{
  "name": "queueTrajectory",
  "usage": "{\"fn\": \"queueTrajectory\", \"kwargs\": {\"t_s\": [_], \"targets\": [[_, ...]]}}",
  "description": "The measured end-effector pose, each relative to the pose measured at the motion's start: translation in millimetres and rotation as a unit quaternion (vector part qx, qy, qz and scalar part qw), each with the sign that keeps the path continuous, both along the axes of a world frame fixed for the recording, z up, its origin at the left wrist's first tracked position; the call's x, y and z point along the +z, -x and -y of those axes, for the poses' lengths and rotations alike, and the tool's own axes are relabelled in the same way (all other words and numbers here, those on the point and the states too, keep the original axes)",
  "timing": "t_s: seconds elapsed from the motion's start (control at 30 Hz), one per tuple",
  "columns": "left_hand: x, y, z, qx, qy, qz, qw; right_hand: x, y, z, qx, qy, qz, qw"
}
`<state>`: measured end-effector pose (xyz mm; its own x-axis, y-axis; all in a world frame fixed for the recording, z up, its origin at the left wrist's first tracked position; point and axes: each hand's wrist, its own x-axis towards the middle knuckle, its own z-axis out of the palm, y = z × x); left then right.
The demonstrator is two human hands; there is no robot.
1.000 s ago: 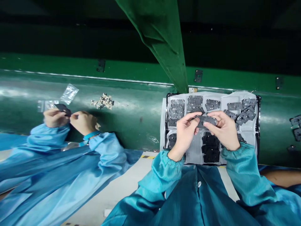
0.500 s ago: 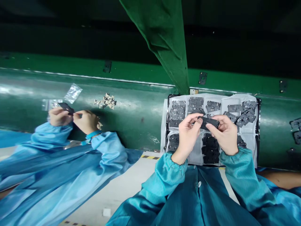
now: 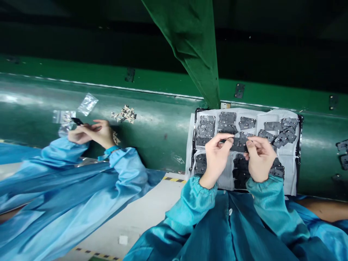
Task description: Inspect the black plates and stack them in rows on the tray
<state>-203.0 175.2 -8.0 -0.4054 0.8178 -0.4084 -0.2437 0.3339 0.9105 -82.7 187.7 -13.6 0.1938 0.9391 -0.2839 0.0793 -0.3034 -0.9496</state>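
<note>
Between my two hands I hold a flat black plastic plate (image 3: 239,144) over the tray. My left hand (image 3: 218,155) pinches its left end between thumb and fingers. At its right end, my right hand (image 3: 260,156) is closed on it in the same way. Beneath is a black-rimmed tray (image 3: 298,145) with a whitish padded liner (image 3: 227,174) divided into pockets. Several similar black plates (image 3: 206,127) lie in the pockets, in loose overlapping groups. My hands hide part of the tray's middle.
At left, a co-worker's hands (image 3: 92,132) hold a small black part (image 3: 77,121). Clear plastic bags (image 3: 88,104) and a pile of small metallic pieces (image 3: 126,114) lie on the green bench (image 3: 157,145). A green post (image 3: 195,61) stands behind the tray. More black parts (image 3: 239,90) sit along the back ledge.
The black plate has turned so that its broad face shows more. My right hand has shifted its grip at the right end. The co-worker's hands have come closer together.
</note>
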Motion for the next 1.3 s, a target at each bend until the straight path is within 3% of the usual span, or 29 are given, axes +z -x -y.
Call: {"fn": "queueTrajectory", "kwargs": {"t_s": [0.2,0.37,0.5,0.63,0.8,0.9,1.03,1.13,1.23,1.3], "targets": [[-21.8,25.2,52.8,-0.081,0.015,-0.132,0.988,-20.5,1.7,47.4,0.098,0.120,-0.041,0.987],[-46.4,29.5,81.1,-0.063,0.085,-0.029,0.994,-39.7,6.7,69.7,0.087,0.183,-0.082,0.976],[-58.5,30.9,70.8,-0.049,0.089,0.034,0.994,-46.5,9.1,60.0,0.096,0.181,-0.134,0.970],[-71.9,31.2,51.1,-0.012,0.059,0.068,0.996,-52.0,10.7,44.1,0.104,0.166,-0.123,0.973],[-87.5,35.9,34.7,-0.078,0.063,-0.002,0.995,-70.2,13.5,27.9,0.126,0.133,-0.063,0.981],[-92.4,41.7,29.5,-0.108,0.046,-0.072,0.990,-76.3,7.2,16.3,0.192,0.073,0.045,0.978],[-97.1,48.9,24.0,-0.150,0.030,-0.145,0.977,-75.9,-24.3,-7.3,0.253,-0.043,0.290,0.922],[-100.2,50.1,21.1,-0.192,0.014,-0.206,0.959,-80.2,-55.2,-25.1,0.260,-0.029,0.431,0.863],[-103.4,46.4,20.5,-0.197,-0.010,-0.273,0.942,-89.9,-75.6,-36.7,0.330,-0.006,0.494,0.804],[-107.6,43.0,20.6,-0.196,-0.020,-0.298,0.934,-95.8,-82.1,-41.1,0.352,-0.013,0.501,0.791]]}}
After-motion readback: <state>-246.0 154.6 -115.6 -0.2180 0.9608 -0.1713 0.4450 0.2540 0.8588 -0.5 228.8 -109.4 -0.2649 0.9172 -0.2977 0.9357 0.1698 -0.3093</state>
